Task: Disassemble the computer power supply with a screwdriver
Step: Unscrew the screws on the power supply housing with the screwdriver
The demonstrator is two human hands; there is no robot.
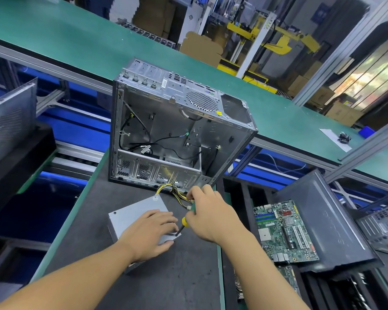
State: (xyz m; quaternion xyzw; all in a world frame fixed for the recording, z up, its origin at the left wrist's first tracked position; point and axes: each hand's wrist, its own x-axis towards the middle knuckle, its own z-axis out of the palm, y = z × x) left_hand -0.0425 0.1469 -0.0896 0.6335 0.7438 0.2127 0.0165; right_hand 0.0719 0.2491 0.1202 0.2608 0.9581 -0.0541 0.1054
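A grey metal power supply [134, 211] lies flat on the dark work mat [177, 276], with its yellow and black cable bundle [177, 193] trailing toward the open case. My left hand [150, 233] presses flat on the supply's top near its right end. My right hand [208, 213] grips a screwdriver [184, 221] with a green and yellow handle. Its black shaft slants down-left, and the tip meets the supply's near right corner, beside my left fingertips.
An emptied silver computer case [177, 121] stands open just behind the supply. To the right, a green motherboard [285, 231] lies in a black bin beside a dark case panel [327, 222]. A green conveyor [76, 41] runs across the back.
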